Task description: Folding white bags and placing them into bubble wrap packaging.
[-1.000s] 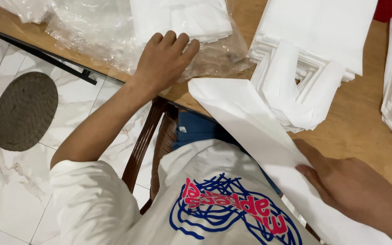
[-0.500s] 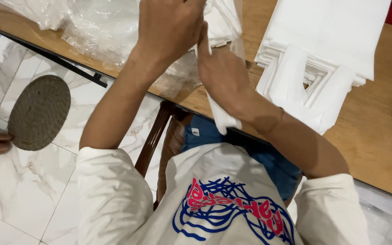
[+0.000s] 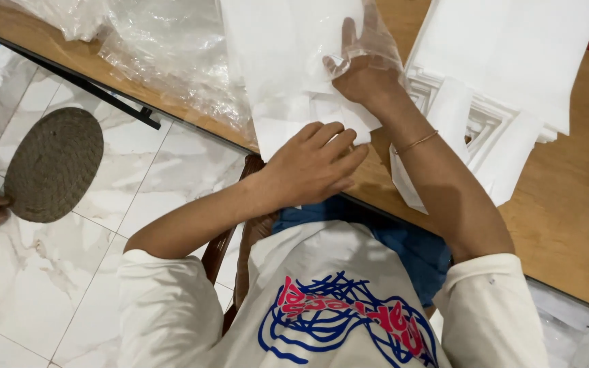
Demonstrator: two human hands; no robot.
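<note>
A flat white folded fabric piece is laid at the near edge of the brown wooden worktop, at about twelve o'clock from the person's chest; its lower edge is pressed flat by the left hand, whose fingers are stretched together with nothing clamped between them; the right hand, at one o'clock, is slid inside a clear plastic film sleeve, fingers spread apart against the film, so no closed grip is shown. A heap of crumpled clear plastic bags is seen at ten o'clock; a stack of white fabric bags with cut-out handles lies at two o'clock, just beside the right forearm. The film could be torn by the spread fingers; the fabric piece, overhanging the edge, could slip floorward if the left hand's pressure were eased.
</note>
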